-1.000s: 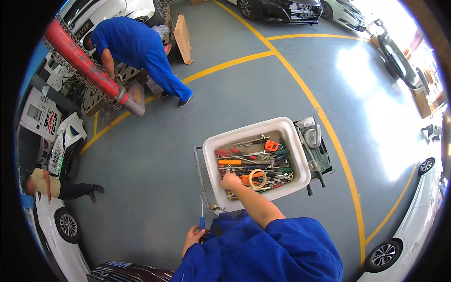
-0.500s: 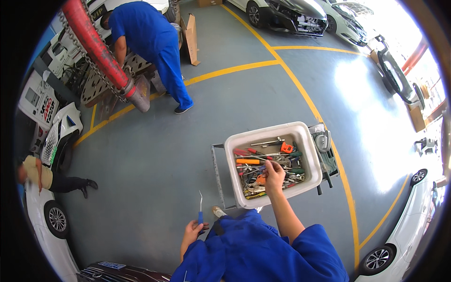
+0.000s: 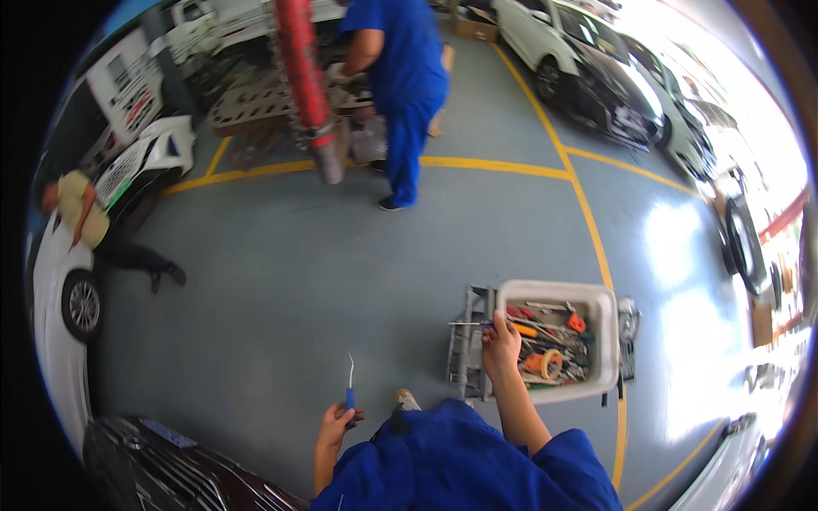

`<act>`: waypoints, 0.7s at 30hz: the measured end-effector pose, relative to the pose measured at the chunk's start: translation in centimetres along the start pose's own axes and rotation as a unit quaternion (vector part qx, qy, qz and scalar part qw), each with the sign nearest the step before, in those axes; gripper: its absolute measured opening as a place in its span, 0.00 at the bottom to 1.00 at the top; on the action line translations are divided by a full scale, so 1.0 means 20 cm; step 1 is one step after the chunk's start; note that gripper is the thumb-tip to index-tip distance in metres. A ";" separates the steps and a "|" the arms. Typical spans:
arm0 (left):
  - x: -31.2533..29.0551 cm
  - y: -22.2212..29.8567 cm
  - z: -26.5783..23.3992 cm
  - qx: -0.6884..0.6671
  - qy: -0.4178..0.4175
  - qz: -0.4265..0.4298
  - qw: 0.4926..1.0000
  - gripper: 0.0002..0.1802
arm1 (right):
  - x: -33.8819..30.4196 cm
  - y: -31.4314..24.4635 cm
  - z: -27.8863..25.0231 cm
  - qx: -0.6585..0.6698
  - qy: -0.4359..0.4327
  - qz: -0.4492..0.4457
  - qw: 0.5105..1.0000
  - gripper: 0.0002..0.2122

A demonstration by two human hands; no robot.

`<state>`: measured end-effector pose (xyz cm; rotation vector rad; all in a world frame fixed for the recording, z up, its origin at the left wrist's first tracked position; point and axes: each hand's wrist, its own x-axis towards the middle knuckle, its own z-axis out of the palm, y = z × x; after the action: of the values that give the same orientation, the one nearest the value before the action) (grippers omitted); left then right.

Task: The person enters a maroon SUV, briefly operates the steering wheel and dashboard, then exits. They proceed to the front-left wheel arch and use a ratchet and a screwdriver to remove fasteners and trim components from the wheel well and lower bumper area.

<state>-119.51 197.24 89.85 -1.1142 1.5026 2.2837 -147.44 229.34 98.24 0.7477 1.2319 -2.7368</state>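
My left hand (image 3: 337,424) is closed around the blue handle of a hook pick (image 3: 350,399). Its thin metal shaft points away from me and bends at the tip. My right hand (image 3: 501,347) pinches a slim screwdriver (image 3: 464,324) with a dark bluish handle, its shaft pointing left. That hand is over the left rim of a white plastic tub (image 3: 607,336). Inside the tub lie several mixed hand tools, among them an orange-handled tool (image 3: 525,330), an orange piece (image 3: 577,323) and a pale ring-shaped roll (image 3: 552,364).
The tub rests on a grey metal cart (image 3: 467,366). Ahead, a co-worker in blue (image 3: 409,77) stands by a red post (image 3: 302,85) with a chain. Another person (image 3: 94,217) is at the far left by a white car (image 3: 64,358). A dark car front (image 3: 170,468) lies near left.
My right hand has come up from among the tools to the tub's left rim, now with a screwdriver. The view has shifted. The co-worker in blue stands more upright.
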 end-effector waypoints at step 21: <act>0.35 0.71 -1.10 -0.093 0.115 0.084 0.985 0.19 | -0.54 2.24 1.60 -0.567 -0.533 0.360 0.514 0.18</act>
<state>-121.26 170.22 90.61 -1.3928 1.5395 2.5274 -140.36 174.26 90.20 -0.4885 1.3612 -0.7828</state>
